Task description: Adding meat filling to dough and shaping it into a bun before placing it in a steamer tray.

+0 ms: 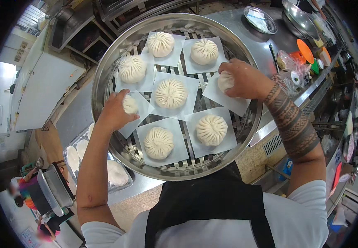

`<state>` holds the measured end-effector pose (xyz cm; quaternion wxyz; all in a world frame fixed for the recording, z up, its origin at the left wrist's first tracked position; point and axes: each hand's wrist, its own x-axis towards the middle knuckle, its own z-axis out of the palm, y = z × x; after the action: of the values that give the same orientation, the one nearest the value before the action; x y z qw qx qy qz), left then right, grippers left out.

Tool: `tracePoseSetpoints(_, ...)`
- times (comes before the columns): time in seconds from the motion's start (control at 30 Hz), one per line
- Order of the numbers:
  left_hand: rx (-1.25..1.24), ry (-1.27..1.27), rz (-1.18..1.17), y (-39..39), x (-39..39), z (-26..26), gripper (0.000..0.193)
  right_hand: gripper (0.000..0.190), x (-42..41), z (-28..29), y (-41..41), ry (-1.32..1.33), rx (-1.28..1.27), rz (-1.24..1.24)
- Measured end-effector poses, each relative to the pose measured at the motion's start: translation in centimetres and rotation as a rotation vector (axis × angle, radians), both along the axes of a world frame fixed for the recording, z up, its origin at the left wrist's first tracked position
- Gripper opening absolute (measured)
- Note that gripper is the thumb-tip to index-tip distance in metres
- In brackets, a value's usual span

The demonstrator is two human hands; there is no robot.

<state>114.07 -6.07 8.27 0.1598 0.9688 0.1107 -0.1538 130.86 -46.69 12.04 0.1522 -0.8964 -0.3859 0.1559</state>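
Observation:
In front of me is a round stainless steel steamer tray [179, 177] with a slatted bottom. Several pleated steamed-bun doughs sit in it on squares of white paper, one of them a bun [171, 93] at the centre. My left hand [112, 110] curls around the left bun [130, 104], thumb and fingers on its sides, and hides part of it. On the right, the fingers of my right hand [248, 79] close around another bun [225, 81], which rests on a tilted paper square [211, 90]. Whether either bun is lifted I cannot tell.
A clear tray holding pale dough pieces [117, 174] lies by my left forearm. Metal bowls [299, 23], a dish [270, 28] with a packet, and plastic-wrapped items [293, 66] stand on the steel counter at right. Two people are at the lower left near metal trays [53, 189].

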Motion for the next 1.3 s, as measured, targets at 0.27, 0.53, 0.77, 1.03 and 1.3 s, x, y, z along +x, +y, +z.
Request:
tracePoseSetpoints(0.27,-0.022,0.040,0.020,-0.4,1.4,1.1,0.099,0.057,-0.8,-2.3,0.6,-0.024,0.005,0.033)
tracePoseSetpoints(0.53,0.084,-0.375,-0.036,1.4,7.1,2.9,0.089,0.076,3.9,-0.8,3.1,-0.297,0.121,0.003)
tracePoseSetpoints(0.77,0.082,-0.264,-0.160,0.8,12.7,0.7,0.099,0.084,8.4,-3.6,10.3,-0.166,-0.078,-0.046)
tracePoseSetpoints(1.03,0.079,0.003,-0.034,-0.3,13.8,0.0,0.097,0.058,10.6,0.1,9.2,-0.131,0.014,-0.022)
tracePoseSetpoints(1.3,0.072,-0.032,0.145,0.0,13.6,1.9,0.093,0.055,10.8,6.1,8.0,-0.177,0.053,0.068)
